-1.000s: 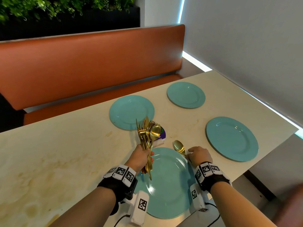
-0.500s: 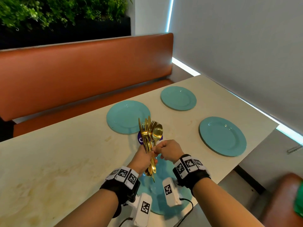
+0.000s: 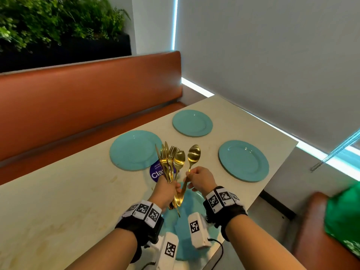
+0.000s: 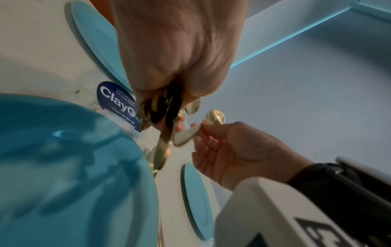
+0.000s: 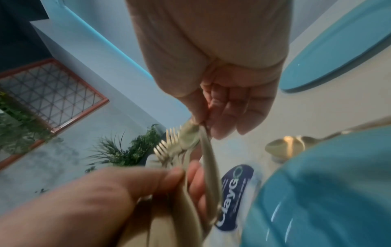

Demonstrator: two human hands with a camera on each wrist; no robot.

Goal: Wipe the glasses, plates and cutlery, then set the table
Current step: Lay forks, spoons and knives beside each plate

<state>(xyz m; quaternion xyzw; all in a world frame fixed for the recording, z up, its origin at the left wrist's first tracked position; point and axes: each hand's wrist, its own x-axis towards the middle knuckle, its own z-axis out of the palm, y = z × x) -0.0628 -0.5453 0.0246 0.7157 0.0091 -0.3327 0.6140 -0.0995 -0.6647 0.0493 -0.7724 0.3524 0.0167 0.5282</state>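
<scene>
At frame centre, the left hand grips a bundle of gold cutlery (forks, knives, spoon) upright above the nearest teal plate. The right hand, just beside it, pinches a single gold spoon by its handle; three more teal plates lie on the table beyond

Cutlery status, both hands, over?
Left hand grips the gold cutlery bundle. Right hand pinches one spoon by the handle, angled off the bundle. Four teal plates down; nearest plate below the hands.
</scene>
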